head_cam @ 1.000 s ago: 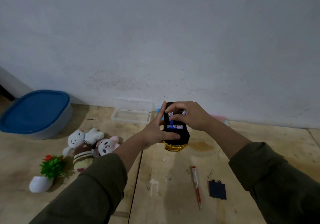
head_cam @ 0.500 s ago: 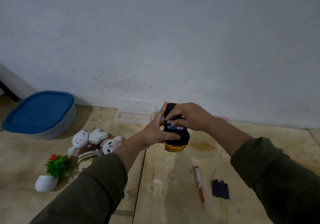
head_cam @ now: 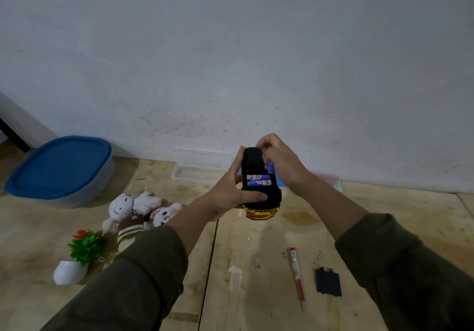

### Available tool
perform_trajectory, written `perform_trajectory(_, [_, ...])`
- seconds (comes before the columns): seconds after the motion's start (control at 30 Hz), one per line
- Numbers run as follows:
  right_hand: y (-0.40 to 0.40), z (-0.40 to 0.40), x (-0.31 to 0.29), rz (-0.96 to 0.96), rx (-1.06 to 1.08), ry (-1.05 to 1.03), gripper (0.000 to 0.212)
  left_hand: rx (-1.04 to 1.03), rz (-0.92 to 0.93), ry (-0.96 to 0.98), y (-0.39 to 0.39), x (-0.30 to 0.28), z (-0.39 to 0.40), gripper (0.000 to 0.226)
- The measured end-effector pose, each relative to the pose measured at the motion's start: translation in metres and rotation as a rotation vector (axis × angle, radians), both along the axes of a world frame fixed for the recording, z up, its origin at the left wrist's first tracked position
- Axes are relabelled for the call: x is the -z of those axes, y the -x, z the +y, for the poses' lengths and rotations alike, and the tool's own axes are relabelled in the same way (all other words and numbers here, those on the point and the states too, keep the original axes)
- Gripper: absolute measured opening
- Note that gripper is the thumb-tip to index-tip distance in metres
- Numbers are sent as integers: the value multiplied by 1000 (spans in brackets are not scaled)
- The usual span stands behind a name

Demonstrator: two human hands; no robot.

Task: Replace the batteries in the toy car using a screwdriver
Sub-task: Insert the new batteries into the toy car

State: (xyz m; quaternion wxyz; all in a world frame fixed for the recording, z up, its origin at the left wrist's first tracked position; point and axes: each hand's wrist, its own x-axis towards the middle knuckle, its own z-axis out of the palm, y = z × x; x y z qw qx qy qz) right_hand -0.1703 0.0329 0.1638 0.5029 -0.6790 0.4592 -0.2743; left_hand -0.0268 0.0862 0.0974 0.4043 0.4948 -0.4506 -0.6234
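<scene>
Just right of the frame's centre, the toy car (head_cam: 259,189) is held upside down above the desk (head_cam: 256,266), black underside up and gold body below. Its battery bay is open, and two blue-and-white batteries (head_cam: 259,180) lie side by side across it. The left hand (head_cam: 230,192) grips the car from the left, thumb lying along the near end and fingers (head_cam: 239,161) reaching up its far side. The right hand (head_cam: 279,161) curls over the car's far end; a blue cylinder, seemingly a third battery (head_cam: 271,167), shows under its palm, apparently pinched there, though the fingers hide how it is held.

Lower right of the frame, the screwdriver (head_cam: 297,278), with its red and clear handle, lies loose on the desk. Just right of it rests the black battery cover (head_cam: 328,280), with a few small dark screws (head_cam: 317,257) just above that.

Left of the frame sit a blue-lidded tub (head_cam: 59,166), some plush toys (head_cam: 133,210) and a small artificial plant (head_cam: 82,251); a clear plastic tray (head_cam: 198,173) stands by the wall behind the car.

Judging by this layout, the unscrewing and cover removal are done and battery fitting is well under way. Seating the last cell, refitting the cover and driving the screws home remain.
</scene>
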Motion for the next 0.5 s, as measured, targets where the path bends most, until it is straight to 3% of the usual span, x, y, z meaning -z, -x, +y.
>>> perform_trajectory(0.2, [1, 9, 22, 163, 27, 359, 22, -13, 20, 14, -2, 3, 1, 121])
perform_trajectory(0.4, [-3, 11, 22, 361, -41, 491, 35, -37, 22, 26, -4, 2, 1, 118])
perform_trajectory(0.5, [-5, 7, 19, 436, 47, 523, 32, -58, 35, 20, -3, 2, 1, 118])
